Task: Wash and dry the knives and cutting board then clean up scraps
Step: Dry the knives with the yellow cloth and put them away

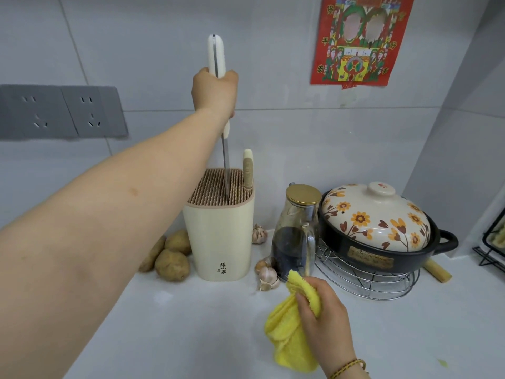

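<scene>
Fingers of my left hand (214, 91) were wrapped round the knife (225, 157), its tip just inside the slots of the knife block (218, 236). My right hand (325, 315) squeezed the yellow cloth (287, 332). I thought the blade should stand straight up and slide down slowly

White-handled knife (216, 54) upright, tip down, slim blade partly sunk in slotted top of cream knife block (218, 242). Second knife (247, 170) fully seated at block's right edge. Yellow cloth (289, 332) bunched, front right.
</scene>
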The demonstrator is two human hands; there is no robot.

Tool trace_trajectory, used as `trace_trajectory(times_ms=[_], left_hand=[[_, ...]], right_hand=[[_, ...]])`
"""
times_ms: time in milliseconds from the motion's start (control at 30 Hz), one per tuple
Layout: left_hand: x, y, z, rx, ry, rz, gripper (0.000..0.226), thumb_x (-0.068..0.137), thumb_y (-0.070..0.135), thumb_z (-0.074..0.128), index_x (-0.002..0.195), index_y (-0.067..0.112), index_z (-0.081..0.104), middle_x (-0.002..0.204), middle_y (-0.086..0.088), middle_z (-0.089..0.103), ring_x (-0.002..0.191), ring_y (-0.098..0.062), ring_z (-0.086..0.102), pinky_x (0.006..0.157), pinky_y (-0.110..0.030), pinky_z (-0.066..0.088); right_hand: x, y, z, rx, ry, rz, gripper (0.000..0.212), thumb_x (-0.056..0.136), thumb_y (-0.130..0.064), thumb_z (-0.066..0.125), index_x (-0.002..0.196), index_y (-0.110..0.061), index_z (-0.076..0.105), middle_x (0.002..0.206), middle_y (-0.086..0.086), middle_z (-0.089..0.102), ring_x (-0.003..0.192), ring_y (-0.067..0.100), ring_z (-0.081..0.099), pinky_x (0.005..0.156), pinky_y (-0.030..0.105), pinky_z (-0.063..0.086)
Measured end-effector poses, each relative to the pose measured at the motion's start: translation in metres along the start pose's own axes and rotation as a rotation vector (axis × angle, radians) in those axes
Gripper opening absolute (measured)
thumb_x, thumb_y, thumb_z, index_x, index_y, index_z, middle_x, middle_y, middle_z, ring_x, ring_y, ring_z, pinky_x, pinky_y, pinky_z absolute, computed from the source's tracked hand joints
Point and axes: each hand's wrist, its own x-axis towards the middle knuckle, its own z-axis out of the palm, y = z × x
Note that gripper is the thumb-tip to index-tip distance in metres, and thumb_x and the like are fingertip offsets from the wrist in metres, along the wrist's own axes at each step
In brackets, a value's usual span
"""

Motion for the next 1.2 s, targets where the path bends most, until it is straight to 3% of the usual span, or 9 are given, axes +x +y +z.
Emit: trace_trajectory(times_ms=[133,233,367,433,500,633,833,1100,1200], left_hand=[[-0.004,-0.006,0.000,-0.001,0.001,0.059,0.025,0.085,0.011,0.045,0.064,0.018,0.033,0.060,0.001,0.036,0.047,-0.016,0.036,0.036,-0.018,0.031],[-0.005,-0.008,0.001,-0.013,0.005,0.047,0.025,0.084,0.009,0.044,0.064,0.017,0.032,0.059,0.000,0.036,0.046,-0.016,0.036,0.036,-0.019,0.031],[-0.004,-0.013,0.004,0.004,-0.003,0.020,0.024,0.085,0.011,0.045,0.065,0.018,0.034,0.060,0.001,0.038,0.048,-0.016,0.038,0.041,-0.022,0.034],[-0.008,-0.028,0.006,0.050,-0.014,0.002,0.025,0.085,0.012,0.047,0.064,0.019,0.034,0.060,0.001,0.040,0.051,-0.019,0.042,0.045,-0.024,0.036],[-0.013,-0.050,0.007,0.085,-0.025,-0.041,0.026,0.085,0.013,0.048,0.064,0.020,0.035,0.060,0.000,0.041,0.055,-0.024,0.045,0.051,-0.027,0.038],[-0.021,-0.083,0.006,0.119,-0.064,-0.119,0.020,0.086,0.014,0.048,0.068,0.017,0.039,0.060,-0.002,0.044,0.050,-0.020,0.046,0.054,-0.027,0.041],[-0.027,-0.093,0.002,0.192,-0.101,-0.118,0.011,0.088,0.017,0.048,0.079,0.011,0.045,0.072,-0.004,0.051,0.070,-0.023,0.052,0.061,-0.025,0.038],[-0.036,-0.089,-0.011,0.252,-0.167,-0.186,0.047,0.085,0.036,0.060,0.120,0.008,0.045,0.104,-0.001,0.050,0.096,-0.018,0.051,0.081,-0.023,0.036],[-0.040,-0.085,-0.032,0.308,-0.022,-0.088,0.052,0.084,0.037,0.062,0.123,0.007,0.045,0.121,-0.007,0.051,0.114,-0.023,0.049,0.096,-0.029,0.036]], right_hand=[[-0.002,0.001,0.008,-0.009,-0.028,-0.030,0.024,0.071,-0.024,0.053,0.082,-0.044,0.045,0.077,-0.025,0.060,0.081,-0.024,0.049,0.071,-0.005,0.034],[-0.003,0.002,0.011,0.003,-0.021,-0.046,0.014,0.070,-0.042,0.048,0.083,-0.045,0.045,0.095,-0.043,0.053,0.083,-0.023,0.049,0.071,-0.005,0.034],[-0.005,0.007,0.011,0.021,0.002,-0.022,0.025,0.066,-0.051,0.039,0.079,-0.035,0.054,0.097,-0.045,0.050,0.084,-0.021,0.050,0.072,-0.004,0.035],[-0.006,0.007,0.011,0.000,0.014,-0.025,0.031,0.067,-0.051,0.040,0.096,-0.046,0.047,0.100,-0.046,0.049,0.084,-0.022,0.050,0.072,-0.005,0.035],[-0.006,0.005,0.008,-0.008,0.015,-0.013,0.026,0.069,-0.046,0.049,0.092,-0.057,0.046,0.099,-0.046,0.049,0.083,-0.023,0.050,0.072,-0.005,0.034],[-0.005,0.009,0.003,-0.032,0.023,-0.005,0.053,0.069,-0.025,0.053,0.084,-0.075,0.042,0.093,-0.046,0.052,0.081,-0.022,0.051,0.070,-0.005,0.035],[-0.001,0.011,0.005,-0.008,0.013,0.005,0.018,0.070,-0.023,0.053,0.080,-0.038,0.058,0.077,-0.024,0.062,0.081,-0.022,0.050,0.070,-0.005,0.035],[-0.002,-0.007,-0.006,-0.059,0.035,-0.016,0.023,0.073,-0.022,0.053,0.082,-0.043,0.045,0.082,-0.021,0.056,0.080,-0.022,0.050,0.069,-0.004,0.035],[-0.006,-0.022,-0.017,-0.042,0.055,-0.005,0.036,0.084,-0.010,0.060,0.080,-0.042,0.045,0.082,-0.022,0.055,0.081,-0.023,0.049,0.069,-0.004,0.035]])
